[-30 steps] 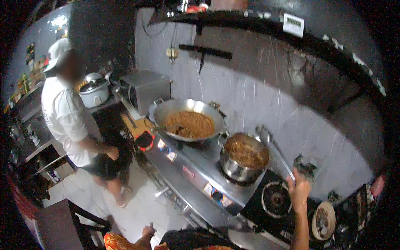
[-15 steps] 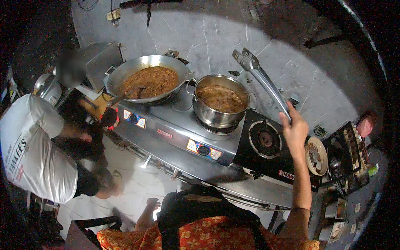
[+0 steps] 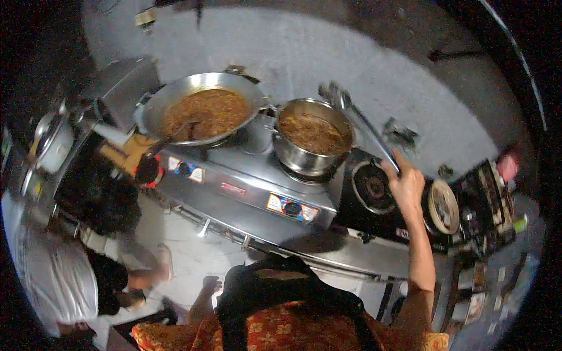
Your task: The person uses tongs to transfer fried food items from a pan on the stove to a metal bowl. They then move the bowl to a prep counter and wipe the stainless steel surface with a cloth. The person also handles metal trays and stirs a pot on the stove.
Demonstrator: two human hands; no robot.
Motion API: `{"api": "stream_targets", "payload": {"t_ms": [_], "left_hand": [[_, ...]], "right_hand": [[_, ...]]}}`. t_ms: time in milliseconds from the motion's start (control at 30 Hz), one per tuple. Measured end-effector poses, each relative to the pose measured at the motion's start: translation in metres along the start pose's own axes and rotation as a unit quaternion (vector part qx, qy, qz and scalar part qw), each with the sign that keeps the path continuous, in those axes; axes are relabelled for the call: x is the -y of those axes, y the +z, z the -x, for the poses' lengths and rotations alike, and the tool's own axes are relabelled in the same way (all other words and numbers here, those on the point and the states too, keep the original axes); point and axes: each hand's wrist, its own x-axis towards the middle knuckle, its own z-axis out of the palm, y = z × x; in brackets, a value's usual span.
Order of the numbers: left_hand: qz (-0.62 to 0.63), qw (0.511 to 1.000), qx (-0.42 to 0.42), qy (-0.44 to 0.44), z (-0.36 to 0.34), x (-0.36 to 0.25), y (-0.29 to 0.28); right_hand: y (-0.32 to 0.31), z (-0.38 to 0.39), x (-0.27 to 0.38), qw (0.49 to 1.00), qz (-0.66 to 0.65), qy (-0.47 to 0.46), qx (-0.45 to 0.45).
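My right hand (image 3: 405, 184) is closed round the handle end of long metal tongs (image 3: 372, 128). The tongs slant up and to the left, their heads by the far right rim of a steel pot (image 3: 304, 164); blur hides whether they touch it. Brown bubbling food with liquid (image 3: 313, 130) fills much of the pot, which stands on a steel stove (image 3: 246, 196). Low by my side, away from the stove, my left hand (image 3: 212, 285) holds nothing and its fingers look loosely apart.
A wide wok (image 3: 146, 117) of brown food with a spatula (image 3: 175, 131) in it stands left of the pot. Right of the pot is a black burner (image 3: 372, 186), then a pale bowl (image 3: 444, 205). A person in a white shirt (image 3: 55, 281) is at the left.
The tongs and my right hand have shifted left and lower, bringing the tongs' heads to the pot's rim. The view has tilted slightly. The person at the left has moved down in the picture.
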Motion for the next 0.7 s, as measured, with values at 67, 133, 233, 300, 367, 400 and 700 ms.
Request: {"api": "stream_targets", "payload": {"t_ms": [67, 133, 233, 300, 367, 400, 700], "left_hand": [[-0.054, 0.998, 0.021, 0.006, -0.002, -0.012, -0.004], [-0.141, 0.988, 0.053, 0.02, -0.005, -0.031, -0.001], [-0.365, 0.917, 0.113, 0.111, -0.008, -0.069, 0.018], [-0.553, 0.786, 0.15, 0.231, 0.004, -0.118, 0.055], [-0.667, 0.636, 0.145, 0.36, 0.06, -0.175, 0.11], [-0.7, 0.565, 0.166, 0.404, 0.076, -0.197, 0.156], [-0.46, 0.637, 0.537, 0.307, 0.249, -0.258, 0.357]], "right_hand": [[0.016, 0.007, -0.009, 0.999, -0.037, 0.002, -0.022], [0.001, 0.013, -0.008, 0.996, 0.029, -0.059, 0.057], [0.012, 0.022, 0.007, 0.997, 0.075, -0.029, -0.003], [0.03, 0.028, 0.012, 0.995, 0.002, -0.028, -0.096], [0.048, 0.033, 0.018, 0.995, -0.077, -0.047, 0.052], [0.044, 0.043, 0.013, 0.986, -0.046, 0.044, 0.153], [0.023, 0.216, 0.012, 0.735, -0.572, 0.364, 0.02]]}}
